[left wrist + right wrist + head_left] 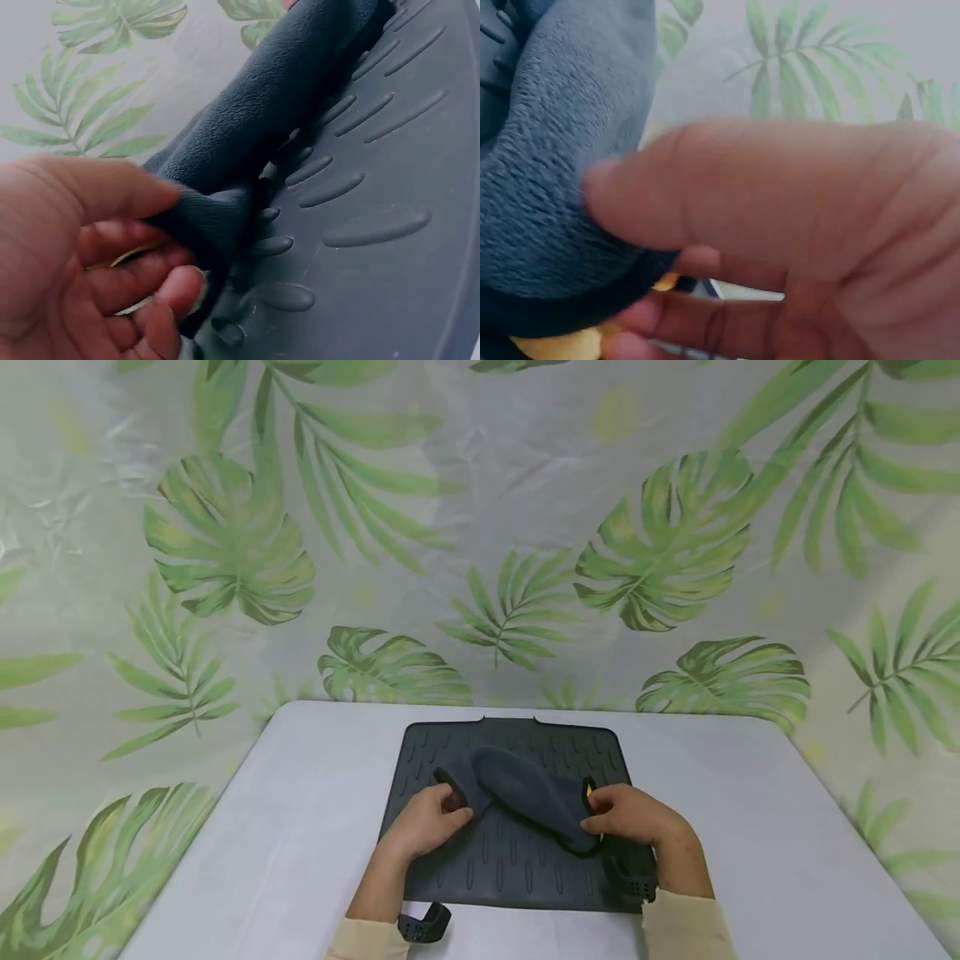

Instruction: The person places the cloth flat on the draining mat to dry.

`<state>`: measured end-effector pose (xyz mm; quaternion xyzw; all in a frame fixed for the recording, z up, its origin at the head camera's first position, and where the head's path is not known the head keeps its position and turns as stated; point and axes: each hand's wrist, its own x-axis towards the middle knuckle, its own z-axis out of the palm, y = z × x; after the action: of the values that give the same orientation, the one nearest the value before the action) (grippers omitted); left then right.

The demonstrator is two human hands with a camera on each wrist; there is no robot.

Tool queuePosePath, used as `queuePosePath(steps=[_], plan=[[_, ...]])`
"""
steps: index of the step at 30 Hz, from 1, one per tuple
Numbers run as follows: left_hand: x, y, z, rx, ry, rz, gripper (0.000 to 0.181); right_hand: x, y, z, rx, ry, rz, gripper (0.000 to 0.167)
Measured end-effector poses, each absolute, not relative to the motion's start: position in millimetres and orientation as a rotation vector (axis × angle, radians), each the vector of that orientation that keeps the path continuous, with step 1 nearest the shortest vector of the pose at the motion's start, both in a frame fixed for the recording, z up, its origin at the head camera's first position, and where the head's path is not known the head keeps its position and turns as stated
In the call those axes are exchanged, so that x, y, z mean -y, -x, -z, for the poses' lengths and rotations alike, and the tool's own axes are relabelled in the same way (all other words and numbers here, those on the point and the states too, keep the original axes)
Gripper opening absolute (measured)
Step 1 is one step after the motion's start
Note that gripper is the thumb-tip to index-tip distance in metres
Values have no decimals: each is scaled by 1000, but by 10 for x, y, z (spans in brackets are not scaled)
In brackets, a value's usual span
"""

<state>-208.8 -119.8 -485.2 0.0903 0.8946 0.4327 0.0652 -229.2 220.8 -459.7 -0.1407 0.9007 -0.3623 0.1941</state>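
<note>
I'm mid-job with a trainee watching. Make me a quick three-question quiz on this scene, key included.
1. True or false: the left hand and the right hand both hold the cloth.
2. Which is directly beneath the cloth? A) a basket; B) a ridged mat; C) a plate.
3. Fill in the colour: the mat lies on a ____ table.

Key: 1. True. 2. B. 3. White.
</note>
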Motion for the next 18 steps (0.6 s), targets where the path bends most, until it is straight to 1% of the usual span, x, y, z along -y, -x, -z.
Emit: queuePosePath(steps=[2,5,6,9,12,18], plan=[[1185,2107,4853,-2733,-230,-1349,15,-2194,2307,4597,-2563,417,1009,28],[1171,2116,4865,-2763,-147,-1419,14,-2176,2314,4602,-2638,433,1001,20],[1168,2115,4867,-2766,-121,-1439,15,-2170,2312,4601,-2653,427,1005,22],[1158,2117,4877,-2772,-80,-1479,16,-2162,2305,4598,-2683,395,1014,37],[1157,2126,4883,-2767,-58,-1497,17,-2163,2308,4595,-2663,362,1035,46],[1204,2147,4889,-2749,-41,-1520,15,-2172,2331,4603,-2635,317,1098,48]])
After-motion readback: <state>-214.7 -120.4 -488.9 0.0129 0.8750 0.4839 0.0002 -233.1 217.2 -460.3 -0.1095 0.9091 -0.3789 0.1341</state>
